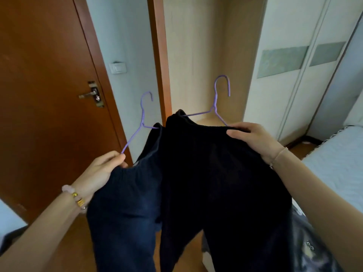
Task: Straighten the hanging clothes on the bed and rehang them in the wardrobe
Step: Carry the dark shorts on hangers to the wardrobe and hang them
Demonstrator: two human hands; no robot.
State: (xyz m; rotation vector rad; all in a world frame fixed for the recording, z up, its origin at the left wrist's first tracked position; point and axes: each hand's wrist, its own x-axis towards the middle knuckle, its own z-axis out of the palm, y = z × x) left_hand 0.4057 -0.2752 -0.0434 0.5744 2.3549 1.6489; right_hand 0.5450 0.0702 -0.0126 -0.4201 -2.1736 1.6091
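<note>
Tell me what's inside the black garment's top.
A purple hanger: hook and upper arms show above the black garment; its ends are covered by cloth. The right hand grips one shoulder.

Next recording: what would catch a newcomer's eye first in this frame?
Two dark garments are held up mid-frame on purple wire hangers. The left hand grips the end of the left hanger, which carries a navy garment. The right hand holds the shoulder of the black garment on the right hanger. Behind them is an open pale wardrobe bay, with a brown door at left.
</note>
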